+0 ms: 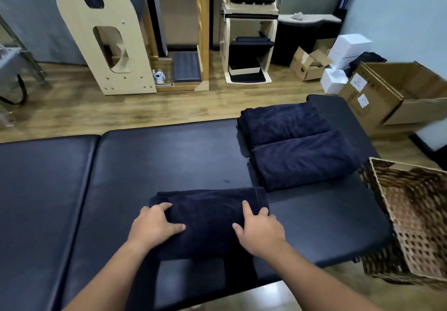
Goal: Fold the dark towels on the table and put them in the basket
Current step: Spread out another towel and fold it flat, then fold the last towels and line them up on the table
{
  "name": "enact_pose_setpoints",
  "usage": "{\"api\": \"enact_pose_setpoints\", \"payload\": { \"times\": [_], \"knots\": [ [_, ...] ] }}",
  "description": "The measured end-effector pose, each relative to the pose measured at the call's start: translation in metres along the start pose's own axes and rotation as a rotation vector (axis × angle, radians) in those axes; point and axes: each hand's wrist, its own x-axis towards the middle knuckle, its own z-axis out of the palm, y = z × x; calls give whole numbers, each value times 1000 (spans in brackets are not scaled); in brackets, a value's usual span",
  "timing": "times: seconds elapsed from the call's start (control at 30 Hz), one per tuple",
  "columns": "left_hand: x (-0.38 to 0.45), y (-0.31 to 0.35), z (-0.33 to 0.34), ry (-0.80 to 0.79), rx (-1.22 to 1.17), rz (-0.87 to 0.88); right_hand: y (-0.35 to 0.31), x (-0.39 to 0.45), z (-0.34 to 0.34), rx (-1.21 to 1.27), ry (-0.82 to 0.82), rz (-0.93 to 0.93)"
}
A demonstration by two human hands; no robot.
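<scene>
A folded dark navy towel (209, 216) lies on the black padded table (121, 177) in front of me. My left hand (153, 224) grips its left end, fingers curled over the fold and thumb on top. My right hand (260, 229) grips its right end the same way. Two more dark towels lie folded side by side at the table's far right: the farther towel (283, 123) and the nearer towel (304, 159). A woven wicker basket (384, 204) stands off the table's right end; the part of its inside that shows holds nothing.
Open cardboard boxes (399, 93) and white boxes (348, 47) stand on the wooden floor beyond the table at the right. Wooden exercise equipment (106, 32) and a shelf unit (249, 39) line the far wall.
</scene>
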Motion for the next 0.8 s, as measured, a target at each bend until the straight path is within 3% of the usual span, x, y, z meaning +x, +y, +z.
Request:
{"api": "enact_pose_setpoints", "payload": {
  "times": [0.17,0.3,0.37,0.5,0.67,0.8],
  "knots": [
    [-44,52,52,-2,-28,23,77,-21,-4,-42,62,22],
    [-78,114,102,4,-134,72,144,-38,-3,-95,300,91],
    [-83,145,121,7,-222,102,171,-42,-5,-37,340,82],
    [-83,204,151,-56,-336,164,216,-38,-13,195,188,59],
    [-70,250,178,-93,-414,256,263,-11,-19,290,59,54],
    [-62,266,186,-86,-288,295,283,16,-31,319,26,37]
  ]
}}
